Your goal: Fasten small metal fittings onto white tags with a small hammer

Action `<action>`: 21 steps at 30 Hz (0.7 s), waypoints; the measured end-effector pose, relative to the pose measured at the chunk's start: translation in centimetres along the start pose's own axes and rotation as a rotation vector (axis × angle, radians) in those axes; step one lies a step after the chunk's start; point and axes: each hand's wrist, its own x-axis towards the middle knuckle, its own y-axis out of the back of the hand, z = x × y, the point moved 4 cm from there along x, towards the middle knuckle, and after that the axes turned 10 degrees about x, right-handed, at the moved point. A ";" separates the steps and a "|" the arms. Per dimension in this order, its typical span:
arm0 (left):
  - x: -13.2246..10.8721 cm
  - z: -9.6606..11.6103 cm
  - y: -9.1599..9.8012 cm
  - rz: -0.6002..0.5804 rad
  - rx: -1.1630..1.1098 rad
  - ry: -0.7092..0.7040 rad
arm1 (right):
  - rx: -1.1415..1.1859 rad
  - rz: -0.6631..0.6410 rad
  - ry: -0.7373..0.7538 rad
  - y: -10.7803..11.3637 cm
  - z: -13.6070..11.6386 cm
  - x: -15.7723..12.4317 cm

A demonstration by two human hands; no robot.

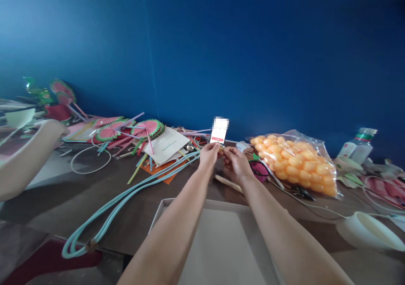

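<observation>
My left hand (209, 155) and my right hand (236, 161) meet over the far part of the table, fingertips pinched close together. Between them is a tiny shiny piece (222, 146), too small to name. Just behind the fingertips a phone with a lit white screen (219, 131) stands upright near the blue wall. A pale stick (228, 183) lies below my right hand. Under my forearms is a shallow light-grey tray or box lid (223, 234).
A clear bag of orange balls (294, 160) and a bottle (357, 146) stand right; a white tape roll (371, 231) sits nearer. Left are light-blue tubing (118, 200), watermelon paper fans (148, 129), papers (167, 143) and another person's arm (30, 160).
</observation>
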 end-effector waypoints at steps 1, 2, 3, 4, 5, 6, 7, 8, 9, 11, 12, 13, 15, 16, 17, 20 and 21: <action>0.0 -0.1 0.0 -0.002 0.004 -0.003 | 0.001 -0.001 0.000 0.0 0.0 0.0; 0.1 -0.1 0.0 -0.001 0.008 -0.005 | 0.000 -0.003 -0.001 0.0 0.0 0.0; 0.1 -0.2 0.1 -0.001 0.013 -0.007 | -0.001 -0.005 0.000 0.0 0.0 0.0; 0.2 -0.3 0.1 0.000 0.022 -0.009 | -0.002 -0.006 0.001 0.0 0.0 0.0; 0.2 -0.4 0.1 -0.001 0.034 -0.012 | -0.003 -0.006 0.003 0.0 0.0 0.1; 0.3 -0.5 0.1 -0.001 0.048 -0.015 | -0.006 -0.003 0.006 0.0 0.0 0.1; 0.4 -0.6 0.2 -0.002 0.064 -0.020 | -0.009 0.001 0.010 0.1 0.0 0.1; 0.5 -0.7 0.2 -0.006 0.081 -0.025 | -0.013 0.004 0.013 0.1 0.0 0.1; 0.6 -0.9 0.2 -0.012 0.099 -0.031 | -0.016 0.007 0.017 0.1 0.1 0.1; 0.9 -1.1 0.3 -0.021 0.140 -0.048 | -0.020 0.011 0.020 0.2 0.0 0.2; 1.0 -1.2 0.3 -0.020 0.165 -0.056 | -0.019 0.013 0.021 0.2 0.1 0.2; 1.1 -1.3 0.3 -0.015 0.187 -0.062 | -0.019 0.016 0.021 0.2 0.1 0.2; 1.2 -1.4 0.4 -0.003 0.215 -0.065 | -0.021 0.029 0.017 0.4 0.1 0.2; 1.2 -1.5 0.4 0.001 0.219 -0.065 | -0.024 0.036 0.014 0.5 0.1 0.2; 1.1 -1.5 0.4 0.002 0.220 -0.064 | -0.028 0.046 0.012 0.6 0.2 0.3; 1.0 -1.6 0.3 -0.007 0.210 -0.049 | -0.029 0.063 0.006 0.7 0.2 0.3; 1.0 -1.6 0.3 -0.013 0.199 -0.038 | -0.024 0.065 0.003 0.8 0.2 0.4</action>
